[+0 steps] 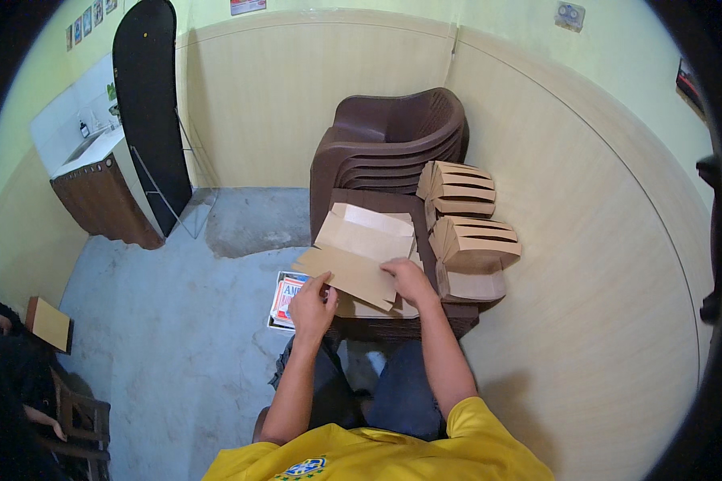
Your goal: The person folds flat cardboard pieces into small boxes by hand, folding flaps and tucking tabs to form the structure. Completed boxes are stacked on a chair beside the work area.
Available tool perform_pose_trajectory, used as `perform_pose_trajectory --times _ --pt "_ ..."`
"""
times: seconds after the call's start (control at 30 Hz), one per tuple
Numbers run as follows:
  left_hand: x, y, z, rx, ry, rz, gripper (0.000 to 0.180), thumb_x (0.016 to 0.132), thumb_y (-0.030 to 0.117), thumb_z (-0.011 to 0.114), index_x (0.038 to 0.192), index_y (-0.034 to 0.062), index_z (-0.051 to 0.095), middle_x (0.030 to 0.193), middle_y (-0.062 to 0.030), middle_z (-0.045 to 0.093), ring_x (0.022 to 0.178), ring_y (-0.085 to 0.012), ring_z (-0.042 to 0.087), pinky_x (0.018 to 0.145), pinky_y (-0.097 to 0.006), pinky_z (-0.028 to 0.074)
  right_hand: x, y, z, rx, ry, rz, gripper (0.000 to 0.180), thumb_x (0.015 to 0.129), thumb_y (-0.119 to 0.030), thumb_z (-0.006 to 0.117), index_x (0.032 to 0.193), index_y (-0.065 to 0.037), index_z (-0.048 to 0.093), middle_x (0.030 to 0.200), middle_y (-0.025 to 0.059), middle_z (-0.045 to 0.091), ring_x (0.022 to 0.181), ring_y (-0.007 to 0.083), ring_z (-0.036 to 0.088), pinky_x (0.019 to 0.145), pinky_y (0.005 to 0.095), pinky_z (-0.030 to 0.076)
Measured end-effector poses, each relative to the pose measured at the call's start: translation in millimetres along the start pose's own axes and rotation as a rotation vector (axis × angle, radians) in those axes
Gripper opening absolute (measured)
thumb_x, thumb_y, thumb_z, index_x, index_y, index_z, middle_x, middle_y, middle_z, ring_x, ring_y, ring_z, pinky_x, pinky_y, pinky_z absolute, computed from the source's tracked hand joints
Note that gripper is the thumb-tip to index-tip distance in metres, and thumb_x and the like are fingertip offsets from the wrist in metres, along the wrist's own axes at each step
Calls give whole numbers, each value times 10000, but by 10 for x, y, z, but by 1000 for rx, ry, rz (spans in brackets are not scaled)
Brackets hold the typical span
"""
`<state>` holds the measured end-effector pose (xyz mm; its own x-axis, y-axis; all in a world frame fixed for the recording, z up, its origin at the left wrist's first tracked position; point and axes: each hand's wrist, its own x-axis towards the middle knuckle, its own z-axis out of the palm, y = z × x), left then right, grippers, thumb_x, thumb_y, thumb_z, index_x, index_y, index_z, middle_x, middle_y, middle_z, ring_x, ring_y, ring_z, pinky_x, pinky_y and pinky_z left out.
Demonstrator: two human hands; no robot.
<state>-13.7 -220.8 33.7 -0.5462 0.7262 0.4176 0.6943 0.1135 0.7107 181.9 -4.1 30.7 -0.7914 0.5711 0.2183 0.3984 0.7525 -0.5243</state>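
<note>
A flat brown cardboard box blank (353, 276) with slotted flaps lies creased in front of me, with its pale inner side (365, 226) facing up on the far part. It rests on a low brown plastic chair seat (377, 200). At the blank's near left edge, my left hand (311, 309) pinches the cardboard between fingertips and thumb. My right hand (407, 282) grips the right end of the raised panel, with its fingertips on top. More flat cardboard (369, 309) lies underneath, mostly covered.
Nested, part-folded cardboard boxes (475, 240) stand to the right beside the wall. Brown plastic chairs (393, 128) are stacked behind. Printed papers (285, 301) lie at the left of the seat. A black ironing board (146, 112) leans near a sink counter (96, 152). Another person's hand (48, 421) shows at lower left.
</note>
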Motion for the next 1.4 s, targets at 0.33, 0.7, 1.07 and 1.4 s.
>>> perform_pose_trajectory --times 0.33,0.7,1.07,1.4 --pt "300 -1137 9 -258 168 -35 1243 669 161 987 1699 119 293 1522 -159 585 1353 -332 576 1075 -470 521 -337 195 83 -4 -98 -105 818 697 -221 807 1484 -96 621 1633 143 524 1584 407 362 1315 504 292" --pt "864 -1106 138 -680 -311 140 477 662 146 1004 926 104 609 1415 -118 721 1405 -301 593 1179 -466 459 -329 150 -104 -18 -259 -103 985 693 -329 881 1598 -197 516 1725 142 392 1644 421 211 1332 565 212" --pt "695 -871 28 -147 -555 344 693 778 481 866 1392 180 752 1456 -55 714 1299 -280 559 1146 -458 389 -297 485 142 254 69 3 831 623 201 702 1356 -190 745 1664 156 493 1617 377 324 1332 437 282" --pt "921 -766 61 -46 -722 390 728 804 354 844 1486 174 664 1500 -107 670 1183 -350 642 1057 -429 471 -201 634 218 645 157 297 591 743 100 787 1227 -239 815 1724 216 353 1621 357 312 1295 427 319"
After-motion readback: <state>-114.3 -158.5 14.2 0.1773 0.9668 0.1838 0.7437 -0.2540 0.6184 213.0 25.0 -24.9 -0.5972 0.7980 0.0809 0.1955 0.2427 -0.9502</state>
